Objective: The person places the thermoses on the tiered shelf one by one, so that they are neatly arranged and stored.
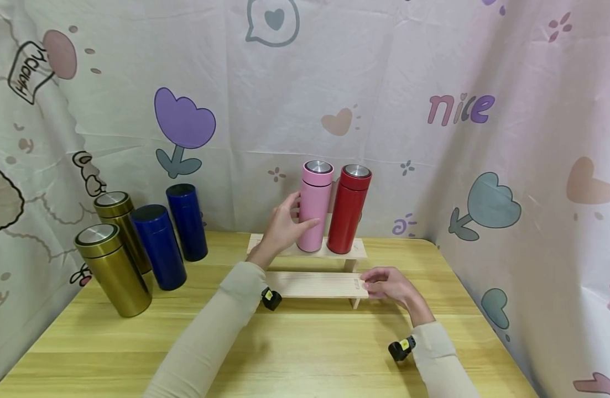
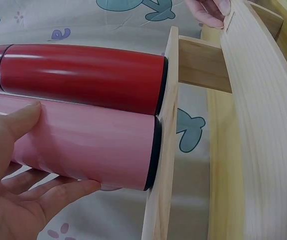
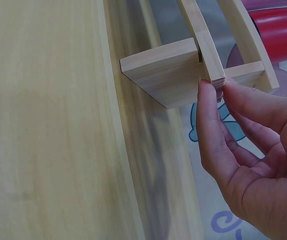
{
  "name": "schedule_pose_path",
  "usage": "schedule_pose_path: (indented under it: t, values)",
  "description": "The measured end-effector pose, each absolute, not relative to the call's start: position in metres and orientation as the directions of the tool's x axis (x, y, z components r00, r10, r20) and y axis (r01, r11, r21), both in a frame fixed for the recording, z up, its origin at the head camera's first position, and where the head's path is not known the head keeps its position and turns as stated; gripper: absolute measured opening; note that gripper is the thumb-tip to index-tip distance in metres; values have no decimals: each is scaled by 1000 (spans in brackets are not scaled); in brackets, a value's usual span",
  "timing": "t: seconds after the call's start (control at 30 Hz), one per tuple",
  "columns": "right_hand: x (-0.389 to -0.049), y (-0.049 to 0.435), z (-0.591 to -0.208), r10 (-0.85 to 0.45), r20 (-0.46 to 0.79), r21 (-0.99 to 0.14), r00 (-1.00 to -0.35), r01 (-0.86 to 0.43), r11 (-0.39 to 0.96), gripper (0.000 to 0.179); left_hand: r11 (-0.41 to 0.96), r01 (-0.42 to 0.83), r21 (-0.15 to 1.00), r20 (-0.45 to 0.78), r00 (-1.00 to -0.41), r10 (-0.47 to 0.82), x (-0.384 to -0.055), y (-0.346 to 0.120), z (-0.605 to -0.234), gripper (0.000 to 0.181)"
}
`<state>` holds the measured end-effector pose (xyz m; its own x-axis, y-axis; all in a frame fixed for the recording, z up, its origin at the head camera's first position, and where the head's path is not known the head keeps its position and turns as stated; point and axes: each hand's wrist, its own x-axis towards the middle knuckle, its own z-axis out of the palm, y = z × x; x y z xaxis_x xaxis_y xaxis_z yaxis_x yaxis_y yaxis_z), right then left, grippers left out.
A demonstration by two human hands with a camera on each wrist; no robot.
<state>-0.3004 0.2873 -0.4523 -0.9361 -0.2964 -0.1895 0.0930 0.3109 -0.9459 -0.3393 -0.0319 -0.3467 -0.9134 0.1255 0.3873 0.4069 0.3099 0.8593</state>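
A pink thermos bottle (image 1: pixel 314 213) stands upright on the upper step of a light wooden two-step rack (image 1: pixel 309 284). My left hand (image 1: pixel 283 228) grips its side, thumb across the front and fingers curled round behind, as the left wrist view shows. Just right of it, on the same step, is a red thermos bottle (image 1: pixel 349 213) with a silver lid top. My right hand (image 1: pixel 391 287) pinches the right end of the rack's lower step between thumb and fingers; in the right wrist view the board's end (image 3: pixel 216 82) sits between the fingertips.
To the left on the wooden table (image 1: pixel 305 354) stand two gold thermos bottles (image 1: pixel 118 276) and two blue ones (image 1: pixel 160 249). A printed cloth (image 1: pixel 384 72) hangs behind the table and along both sides. Each wrist carries a small black camera (image 1: pixel 271 298).
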Motion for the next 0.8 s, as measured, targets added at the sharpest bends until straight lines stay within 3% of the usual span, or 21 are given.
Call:
schedule_pose_path:
  t: [0.8]
  values:
    - [-300,286,-453,-284,-191,-949,-939,103,298,38,342,404,848,387,-914,120,-339,-28,-348,83]
